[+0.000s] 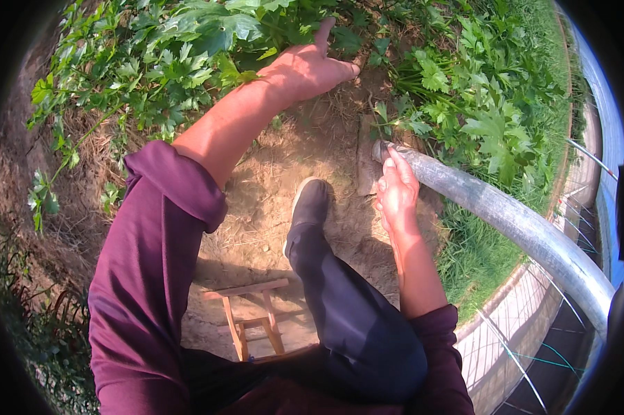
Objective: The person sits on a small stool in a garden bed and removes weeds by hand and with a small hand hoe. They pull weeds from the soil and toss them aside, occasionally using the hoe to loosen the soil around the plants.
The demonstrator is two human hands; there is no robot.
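My left hand reaches among green, celery-like leafy plants, thumb and one finger spread apart. Its remaining fingers are hidden, and nothing shows in its grasp. Below and to the right, my right hand has its fingers curled and the index finger stretched forward. A small dark blade, seemingly of a knife, shows at that fingertip; any handle is hidden in the fist. Just beyond the fingers is the lower end of a thick grey metal pipe. More leafy plants grow right of my left hand.
My shoe rests on bare soil strewn with dry straw. A small wooden stool stands below me. The pipe arches up to the right, past grass, a pale concrete edge and thin cords. Blue sheeting hangs beyond.
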